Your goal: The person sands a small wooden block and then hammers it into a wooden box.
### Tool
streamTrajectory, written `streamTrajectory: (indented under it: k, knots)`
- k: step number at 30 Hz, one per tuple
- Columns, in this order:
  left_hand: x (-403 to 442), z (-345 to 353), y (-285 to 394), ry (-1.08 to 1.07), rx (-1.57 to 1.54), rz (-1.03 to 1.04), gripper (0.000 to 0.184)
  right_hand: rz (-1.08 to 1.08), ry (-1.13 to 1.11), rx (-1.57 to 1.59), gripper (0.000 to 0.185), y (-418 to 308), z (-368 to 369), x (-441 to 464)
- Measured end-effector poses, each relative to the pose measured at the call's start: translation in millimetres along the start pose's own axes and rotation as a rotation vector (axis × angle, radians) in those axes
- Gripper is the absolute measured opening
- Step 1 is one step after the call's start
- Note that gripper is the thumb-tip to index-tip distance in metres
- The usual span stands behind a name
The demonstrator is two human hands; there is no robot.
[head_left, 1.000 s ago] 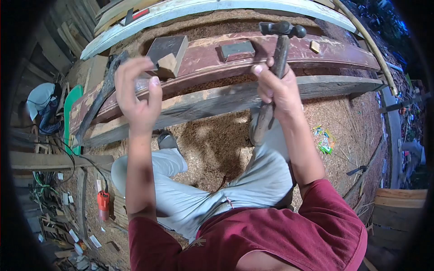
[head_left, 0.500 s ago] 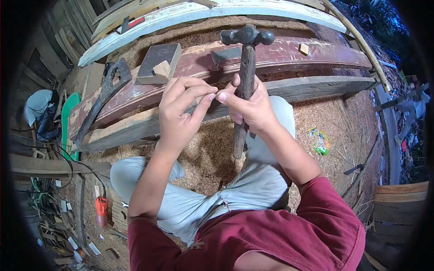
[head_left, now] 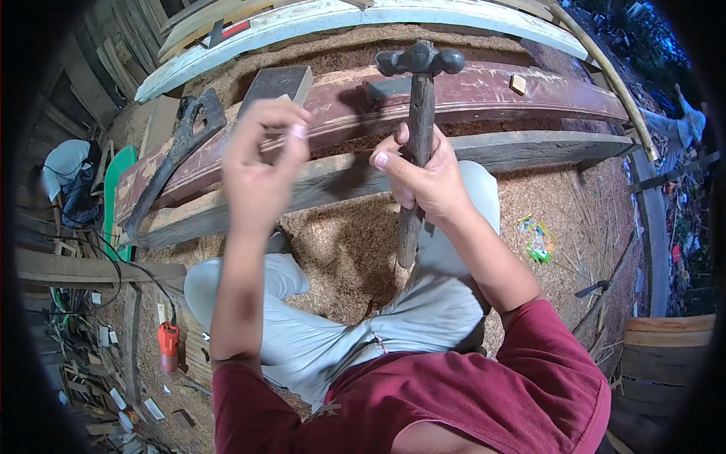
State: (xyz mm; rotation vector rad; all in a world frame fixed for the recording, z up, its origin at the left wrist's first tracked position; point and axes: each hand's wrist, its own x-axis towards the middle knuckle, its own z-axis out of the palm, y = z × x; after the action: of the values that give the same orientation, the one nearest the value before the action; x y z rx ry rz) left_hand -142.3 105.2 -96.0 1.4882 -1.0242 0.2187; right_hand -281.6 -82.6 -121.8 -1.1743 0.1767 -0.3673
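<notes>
My right hand [head_left: 425, 175] is wrapped round the dark wooden handle of a ball-peen hammer [head_left: 420, 98], held upright with its metal head at the top. Left of it, my left hand [head_left: 261, 163] is raised over the planks, thumb and forefinger brought close together and smeared by motion. Whether anything small sits in that pinch I cannot make out. Behind the left fingers stands a dark rectangular block [head_left: 274, 85], partly hidden. A handsaw [head_left: 170, 168] leans across the reddish plank [head_left: 484, 94] farther left.
A grey beam [head_left: 522, 153] runs in front of me. On the reddish plank lie a small wood block [head_left: 518, 84] and a dark flat piece [head_left: 383, 91]. Beyond is a white board [head_left: 318, 32] with a red-handled square [head_left: 227, 33]. An orange power tool [head_left: 168, 346] sits lower left.
My left hand has moved left, away from the right thumb, which it was meeting in a pinch. The right hand and hammer have barely shifted.
</notes>
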Motion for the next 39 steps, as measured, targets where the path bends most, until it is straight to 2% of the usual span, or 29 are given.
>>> streamTrajectory:
  k: [4,7,8,11,17,20,39]
  knots:
    - [24.1,-32.5,-14.6,0.032,0.169,-0.173,0.005,0.015,0.014,0.019,0.042,-0.2,-0.8,0.7]
    - [37.5,-49.6,-27.5,-0.09,0.453,-0.017,0.009,0.033,0.015,0.022,0.041,-0.7,-0.9,1.1]
    - [39.0,-51.7,-28.3,-0.115,0.462,-0.03,0.012,0.04,0.015,0.021,0.041,-1.0,-0.5,1.3]
    - [44.2,-55.0,-39.6,-0.166,0.576,0.101,0.012,0.047,0.037,-0.004,0.04,-2.0,1.4,1.2]
    - [50.5,-48.0,-38.8,-0.207,0.616,0.139,0.012,0.037,0.031,-0.017,0.04,-2.0,0.6,2.1]
    - [51.8,-48.8,-38.5,-0.257,0.648,0.134,0.009,0.026,0.029,-0.057,0.034,-0.3,-0.2,1.8]
    - [49.4,-48.3,-41.0,-0.246,0.599,0.153,0.009,0.075,0.025,-0.037,0.028,-4.1,-2.3,3.5]
